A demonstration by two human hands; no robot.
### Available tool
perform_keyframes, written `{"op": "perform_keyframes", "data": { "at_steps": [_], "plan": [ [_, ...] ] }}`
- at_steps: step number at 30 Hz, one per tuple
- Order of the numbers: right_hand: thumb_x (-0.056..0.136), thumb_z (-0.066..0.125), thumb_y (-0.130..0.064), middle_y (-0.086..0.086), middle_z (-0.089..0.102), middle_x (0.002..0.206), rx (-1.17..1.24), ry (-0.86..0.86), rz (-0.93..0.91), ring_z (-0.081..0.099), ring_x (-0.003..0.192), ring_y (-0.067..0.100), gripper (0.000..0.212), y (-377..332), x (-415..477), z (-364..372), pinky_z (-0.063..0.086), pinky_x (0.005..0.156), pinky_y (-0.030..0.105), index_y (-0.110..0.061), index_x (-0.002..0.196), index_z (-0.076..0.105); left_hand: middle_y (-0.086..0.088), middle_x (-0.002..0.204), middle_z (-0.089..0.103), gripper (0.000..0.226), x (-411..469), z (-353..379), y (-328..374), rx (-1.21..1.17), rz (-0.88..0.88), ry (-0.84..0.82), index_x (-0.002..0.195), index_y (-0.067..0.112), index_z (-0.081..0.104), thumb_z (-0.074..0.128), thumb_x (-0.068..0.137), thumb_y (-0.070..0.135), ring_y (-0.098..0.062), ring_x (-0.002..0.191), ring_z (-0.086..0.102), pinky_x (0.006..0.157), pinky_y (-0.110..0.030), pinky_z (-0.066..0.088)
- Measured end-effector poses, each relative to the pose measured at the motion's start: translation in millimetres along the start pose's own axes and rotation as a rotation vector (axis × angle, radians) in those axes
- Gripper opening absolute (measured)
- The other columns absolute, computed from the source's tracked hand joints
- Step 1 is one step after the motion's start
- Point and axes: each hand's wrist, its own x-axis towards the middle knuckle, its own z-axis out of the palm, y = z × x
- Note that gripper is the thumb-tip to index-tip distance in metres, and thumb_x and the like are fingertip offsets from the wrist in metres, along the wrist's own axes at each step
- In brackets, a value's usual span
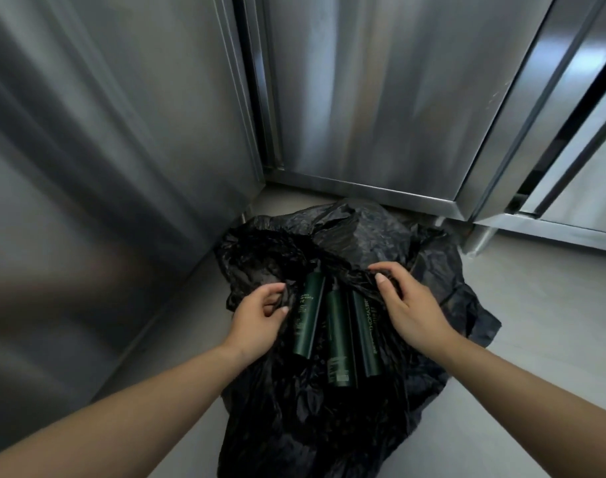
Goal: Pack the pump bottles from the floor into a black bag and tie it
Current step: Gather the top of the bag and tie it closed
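In the head view, a black bag (346, 401) lies crumpled and open on the pale floor (522, 305), filling the lower centre of the frame. Three dark green pump bottles lie side by side in its mouth, their upper ends hidden under folds of plastic: the left bottle (306, 317) tilts slightly, the middle bottle (339, 343) reaches lowest in the frame, and the right bottle (367, 334) carries pale lettering along its length (too blurred to read in full). The left hand (260, 317) sits left of centre, its fingers curled and pinching the bag's edge just beside the left bottle. The right hand (406, 301) sits right of centre, fingers bent over a bunch of the bag's rim, touching the plastic above the right bottle. Stainless steel cabinet panels (381, 98) fill the upper half and left side.
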Motion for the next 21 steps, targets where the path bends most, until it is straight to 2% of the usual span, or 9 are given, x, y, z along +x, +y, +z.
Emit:
{"op": "perform_keyframes", "data": {
  "at_steps": [1,3,5,7,9,13,16,18,21],
  "plan": [
    [0.098,0.039,-0.037,-0.003,0.043,0.051,0.002,-0.001,0.030,0.039,0.042,0.006,0.017,0.6,2.2,-0.9,0.025,0.041,0.020,-0.037,0.110,0.051,0.011,0.107,0.060,0.035,-3.0,3.6,10.5,0.015,0.080,-0.018,0.120,0.021,0.058,0.061,0.087,0.008,0.012,0.094,0.054,0.082,-0.001,0.039],
    [0.098,0.037,-0.037,-0.001,0.047,0.055,0.012,-0.007,0.094,0.041,0.042,0.007,0.019,-1.2,5.5,-2.8,0.026,0.040,0.020,-0.031,0.111,0.050,0.025,0.101,0.057,0.036,-10.4,9.6,30.7,0.063,0.213,-0.076,0.117,0.032,0.058,0.062,0.087,0.012,0.023,0.091,0.051,0.077,0.001,0.040],
    [0.098,0.037,-0.039,0.008,0.058,0.066,0.042,0.003,0.135,0.050,0.052,0.011,0.019,-4.5,7.3,-4.4,0.031,0.045,0.022,-0.031,0.109,0.050,0.028,0.103,0.059,0.038,-18.7,15.0,48.3,0.127,0.309,-0.142,0.118,0.038,0.058,0.062,0.087,0.017,0.018,0.097,0.053,0.083,-0.006,0.044],
    [0.097,0.037,-0.042,0.006,0.065,0.082,0.102,-0.003,0.141,0.059,0.071,0.013,0.019,-10.4,8.5,-4.0,0.042,0.061,0.024,-0.033,0.107,0.051,0.027,0.107,0.062,0.038,-26.4,19.5,60.7,0.109,0.365,-0.162,0.117,0.040,0.059,0.063,0.086,0.017,0.008,0.102,0.057,0.087,-0.014,0.047],
    [0.095,0.038,-0.048,-0.001,0.065,0.097,0.213,-0.032,0.150,0.059,0.089,0.009,0.021,-19.8,9.3,-2.8,0.044,0.078,0.027,-0.036,0.105,0.052,0.032,0.109,0.060,0.039,-35.2,24.0,70.3,0.094,0.397,-0.163,0.113,0.047,0.057,0.063,0.086,0.020,0.010,0.106,0.055,0.087,-0.010,0.045],
    [0.088,0.047,-0.055,-0.013,0.063,0.104,0.372,-0.084,0.145,0.057,0.097,-0.002,0.026,-34.9,10.6,-0.3,0.042,0.080,0.019,-0.037,0.105,0.054,0.039,0.108,0.055,0.043,-44.7,33.5,76.1,0.042,0.432,-0.167,0.106,0.057,0.054,0.063,0.086,0.019,0.021,0.106,0.048,0.081,0.002,0.037],
    [0.089,0.058,-0.033,-0.006,0.067,0.105,0.415,-0.080,0.152,0.061,0.100,0.007,0.020,-35.2,11.3,1.6,0.046,0.089,0.025,-0.027,0.107,0.057,0.033,0.109,0.056,0.039,-44.1,35.8,76.5,0.041,0.454,-0.157,0.114,0.041,0.060,0.063,0.086,0.015,0.020,0.104,0.049,0.083,0.001,0.036],
    [0.089,0.057,-0.017,-0.001,0.067,0.106,0.424,-0.080,0.140,0.062,0.102,0.011,0.019,-33.1,9.9,2.5,0.047,0.092,0.026,-0.021,0.108,0.058,0.031,0.108,0.057,0.038,-46.4,34.1,73.9,0.044,0.476,-0.178,0.112,0.043,0.061,0.065,0.085,0.016,0.016,0.105,0.051,0.086,-0.001,0.038],
    [0.091,0.053,-0.009,-0.007,0.064,0.103,0.409,-0.064,0.082,0.061,0.095,0.003,0.022,-32.4,7.4,2.1,0.047,0.081,0.013,-0.027,0.103,0.056,0.027,0.116,0.054,0.037,-45.4,24.9,72.0,0.126,0.566,-0.027,0.109,0.050,0.056,0.068,0.077,0.036,0.002,0.114,0.050,0.090,-0.009,0.040]
  ]
}}
